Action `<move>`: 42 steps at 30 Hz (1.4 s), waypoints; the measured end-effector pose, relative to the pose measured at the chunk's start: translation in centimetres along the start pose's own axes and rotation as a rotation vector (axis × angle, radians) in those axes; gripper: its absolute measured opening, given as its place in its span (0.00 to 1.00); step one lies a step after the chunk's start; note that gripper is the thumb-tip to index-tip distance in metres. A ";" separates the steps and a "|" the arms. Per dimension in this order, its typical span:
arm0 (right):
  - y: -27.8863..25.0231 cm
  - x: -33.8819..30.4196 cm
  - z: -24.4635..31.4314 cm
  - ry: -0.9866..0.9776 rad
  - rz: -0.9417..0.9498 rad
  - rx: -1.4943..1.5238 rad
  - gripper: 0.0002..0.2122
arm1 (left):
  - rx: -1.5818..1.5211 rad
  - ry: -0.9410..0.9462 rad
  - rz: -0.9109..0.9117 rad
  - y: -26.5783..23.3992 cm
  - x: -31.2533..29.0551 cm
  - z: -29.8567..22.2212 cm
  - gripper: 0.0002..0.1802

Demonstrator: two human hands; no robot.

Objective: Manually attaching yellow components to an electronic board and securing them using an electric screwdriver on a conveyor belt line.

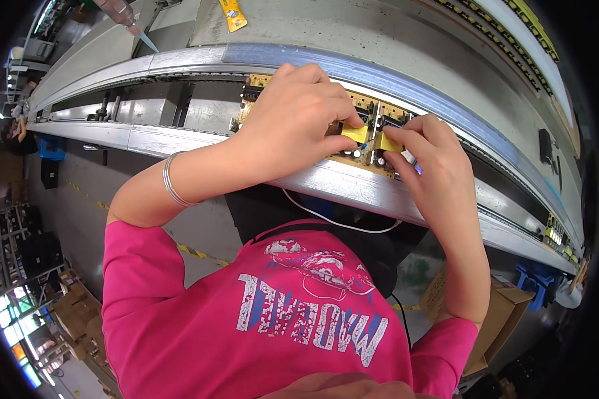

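Note:
Both of my hands are over a tan circuit board that sits between the metal conveyor rails and carries black, silver and other small parts. My left hand comes from the left and pinches a yellow-wrapped block-shaped component between thumb and forefinger. On the right, my right hand has its thumb and fingers closed on a second yellow-wrapped component. The two yellow pieces are close together, with upright metal strips between them. My left hand and wrist cover much of the board's left part.
Metal rails run left to right. Beyond them lie a yellow sachet and a hanging tool with a pale blue nozzle. More boards stand at far right. A white cable loops below; a cardboard box is at lower right.

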State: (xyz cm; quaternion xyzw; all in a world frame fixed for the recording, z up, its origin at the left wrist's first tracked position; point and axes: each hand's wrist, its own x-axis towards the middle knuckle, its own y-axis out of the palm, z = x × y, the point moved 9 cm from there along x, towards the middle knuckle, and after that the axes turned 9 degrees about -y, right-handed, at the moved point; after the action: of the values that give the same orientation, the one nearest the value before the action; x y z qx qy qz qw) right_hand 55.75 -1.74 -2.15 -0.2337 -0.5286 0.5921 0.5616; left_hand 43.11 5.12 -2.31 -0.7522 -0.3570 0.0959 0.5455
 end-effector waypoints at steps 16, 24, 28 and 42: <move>-1.8 -0.3 -2.1 0.008 0.025 0.096 0.12 | 0.098 0.042 0.117 0.8 1.9 -1.3 0.08; -17.3 2.0 -11.9 0.072 -0.519 -0.219 0.17 | -0.030 0.173 -0.091 -4.1 7.0 -4.4 0.10; -21.0 3.6 -22.4 0.189 -0.595 -0.331 0.18 | -0.185 0.253 -0.339 -7.8 13.2 -5.6 0.11; -23.7 1.1 -23.5 0.403 -0.737 -0.408 0.19 | -0.089 -0.054 -0.431 -8.9 24.8 -0.7 0.12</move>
State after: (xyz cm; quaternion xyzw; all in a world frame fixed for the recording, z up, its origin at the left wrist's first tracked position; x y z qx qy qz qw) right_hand 85.82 3.31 11.42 -0.2461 -0.5625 0.1799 0.7685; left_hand 57.63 21.87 11.93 -0.6789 -0.5280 -0.0186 0.5099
